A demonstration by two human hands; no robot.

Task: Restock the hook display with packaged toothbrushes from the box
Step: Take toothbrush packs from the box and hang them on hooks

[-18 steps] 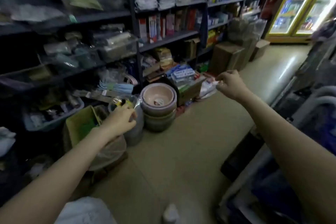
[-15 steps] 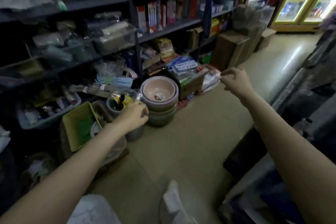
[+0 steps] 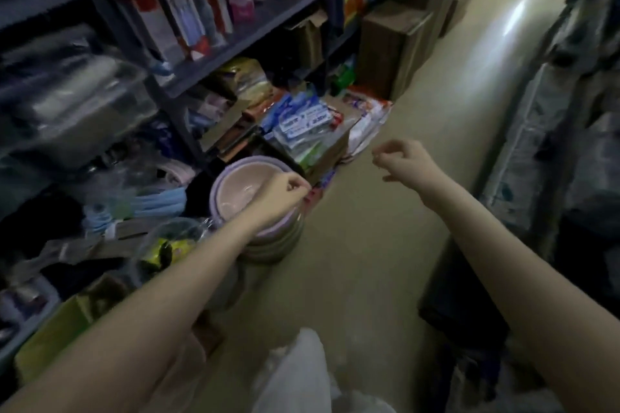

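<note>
left hand [image 3: 280,193] now over stacked bowls [image 3: 235,193], right hand [image 3: 404,163] lower

We take the stack of round pink plastic basins [image 3: 235,191] on the beige floor [image 3: 396,211] as our landmark. Behind it rises a dark metal shelving unit [image 3: 248,33] holding upright red-and-white cartons [image 3: 181,23]. Just right of the basins we see an open cardboard box of blue-and-white packets [image 3: 302,121]. Farther back stands a tall brown cardboard carton [image 3: 389,47].

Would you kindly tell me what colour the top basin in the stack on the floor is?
Pale pink inside with a lilac rim: the top basin, seen in the head view.
</note>
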